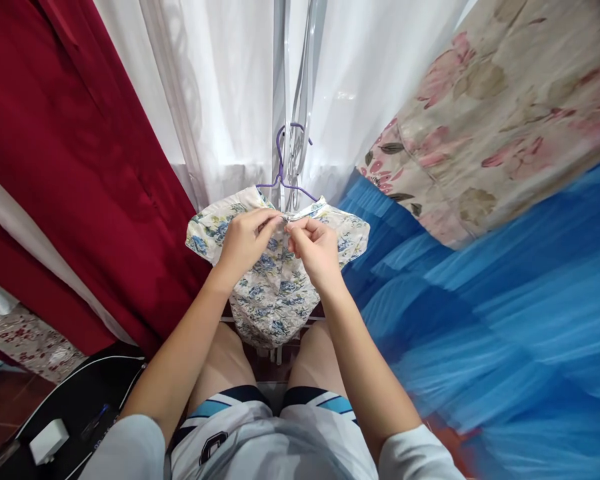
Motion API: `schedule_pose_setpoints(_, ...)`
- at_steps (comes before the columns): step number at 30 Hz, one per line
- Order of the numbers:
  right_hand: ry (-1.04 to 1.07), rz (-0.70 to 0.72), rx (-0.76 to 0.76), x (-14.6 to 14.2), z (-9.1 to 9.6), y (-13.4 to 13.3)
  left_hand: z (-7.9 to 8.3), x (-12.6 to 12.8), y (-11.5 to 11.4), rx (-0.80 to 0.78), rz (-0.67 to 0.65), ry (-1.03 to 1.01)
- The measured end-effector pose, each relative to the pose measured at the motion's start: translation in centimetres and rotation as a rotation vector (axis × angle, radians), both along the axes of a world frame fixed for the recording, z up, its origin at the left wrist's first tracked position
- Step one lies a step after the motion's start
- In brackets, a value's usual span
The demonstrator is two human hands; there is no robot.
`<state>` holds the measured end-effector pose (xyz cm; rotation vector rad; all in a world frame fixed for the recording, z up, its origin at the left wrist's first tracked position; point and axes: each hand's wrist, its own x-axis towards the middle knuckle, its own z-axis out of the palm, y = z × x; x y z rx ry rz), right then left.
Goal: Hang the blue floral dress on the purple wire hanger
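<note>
A white blouse with blue flowers and green leaves (275, 300) hangs in front of me on a purple hanger (281, 160). At the middle of its neckline, my left hand (247, 240) pinches the fabric edge between thumb and fingers. My right hand (315, 243) grips the other side of the neckline in the same way, its fingertips close to those of the left. A small fastening seems to lie between the fingertips, too small to make out. The hanger's hook rises above the hands, beside hanging white straps (297, 80).
Red cloth (105, 167) hangs at the left and white curtains (230, 80) behind. To the right are a floral cloth (495, 133) and layered blue tulle (480, 320). A black bag (80, 393) with a white charger (49, 441) on it sits at lower left.
</note>
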<state>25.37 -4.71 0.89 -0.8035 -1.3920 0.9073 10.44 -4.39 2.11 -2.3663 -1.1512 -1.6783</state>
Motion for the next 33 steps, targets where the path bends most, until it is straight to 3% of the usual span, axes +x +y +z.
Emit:
schedule_pose_setpoints(4,-0.061,-0.071,0.064,-0.6,-1.7,1.1,0.0,1.0,0.5,0.085,0.100,-0.025)
schedule_pose_setpoints(7,-0.162,-0.107,0.089,-0.7,-2.8,1.5,-0.3,0.7,0.5,0.098,0.157,-0.199)
schedule_pose_setpoints(11,-0.311,-0.036,0.057,0.1,-3.2,1.0,-0.2,-3.1,2.5,0.172,0.217,-0.539)
schedule_pose_setpoints(14,-0.284,0.016,-0.015,0.9,-3.2,-0.5,-1.8,-7.0,5.1,0.193,0.226,-0.796)
schedule_pose_setpoints(17,-0.246,0.059,-0.067,1.5,-3.4,-2.1,-4.9,-9.0,6.6,0.000,0.096,-1.139)
schedule_pose_setpoints(21,-0.185,0.103,-0.144,2.2,-4.8,-2.9,-8.5,-8.7,6.7,-0.299,-0.079,-1.552)
schedule_pose_setpoints(26,-0.180,0.113,-0.220,2.7,-7.4,-2.8,-9.7,-8.4,6.5,-0.343,-0.031,-1.678)
schedule_pose_setpoints(30,-0.227,0.096,-0.255,3.2,-10.2,-2.4,-11.1,-7.4,5.4,-0.612,-0.081,-1.694)
schedule_pose_setpoints(33,-0.220,-0.036,-0.293,4.8,-13.5,-1.7,-13.0,-4.9,3.3,-0.746,-0.117,-1.668)
